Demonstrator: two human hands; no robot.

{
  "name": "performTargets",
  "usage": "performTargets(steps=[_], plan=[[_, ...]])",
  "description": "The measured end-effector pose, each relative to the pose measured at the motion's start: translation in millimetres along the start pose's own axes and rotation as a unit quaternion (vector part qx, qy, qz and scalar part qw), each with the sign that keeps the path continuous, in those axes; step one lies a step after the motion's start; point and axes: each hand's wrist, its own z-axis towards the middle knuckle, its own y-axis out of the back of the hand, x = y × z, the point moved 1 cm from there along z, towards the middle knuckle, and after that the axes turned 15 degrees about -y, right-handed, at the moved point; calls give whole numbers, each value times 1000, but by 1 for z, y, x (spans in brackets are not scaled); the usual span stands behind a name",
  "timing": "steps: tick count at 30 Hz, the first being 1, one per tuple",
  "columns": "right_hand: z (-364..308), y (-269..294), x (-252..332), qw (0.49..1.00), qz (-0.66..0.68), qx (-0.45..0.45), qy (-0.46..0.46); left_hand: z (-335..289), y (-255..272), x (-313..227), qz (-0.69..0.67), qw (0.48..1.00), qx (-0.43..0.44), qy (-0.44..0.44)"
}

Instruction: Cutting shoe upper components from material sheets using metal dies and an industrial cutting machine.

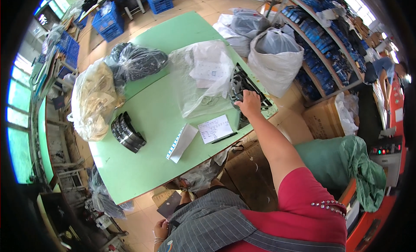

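My right hand (250, 103) reaches to the right end of the green table. Its fingers are closed on a black plastic part (236, 85) in a pile of similar dark pieces. Low by my apron hangs my left hand (161, 229), its fingers curled; whether anything is in them is hidden. Left of the pile lies a clear plastic bag (182, 80) with white printed sheets (212, 72) at it. Nearer me are a handwritten paper sheet (215, 129), a black pen (224, 138) and a white folded card strip (182, 143). Curved glossy black parts (128, 132) stand together at the left.
Bags of beige pieces (93, 100) and dark pieces (141, 61) sit on the table's left side (130, 174). White sacks (275, 61), a shelf of blue bundles (316, 44) and a cardboard box (323, 119) stand right. A green cover (342, 165) drapes beside me. Another person (383, 74) is far right.
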Motion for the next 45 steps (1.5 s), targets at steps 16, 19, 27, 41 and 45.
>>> performTargets(steps=[16,19,27,41,45], plan=[[-12,5,-11,996,-85,28,-9,-16,-29,-8,48,999,22,9],[-22,13,-8,995,-99,-11,1,-9,-28,2,15,1000,16,9],[-112,45,-56,998,-44,-54,11,85,-12,39,-192,975,101,52],[-550,90,-49,915,-36,294,-275,344,63,-219,217,939,-152,-220],[-547,152,1,922,-141,206,-296,379,80,-243,313,925,-76,-199]])
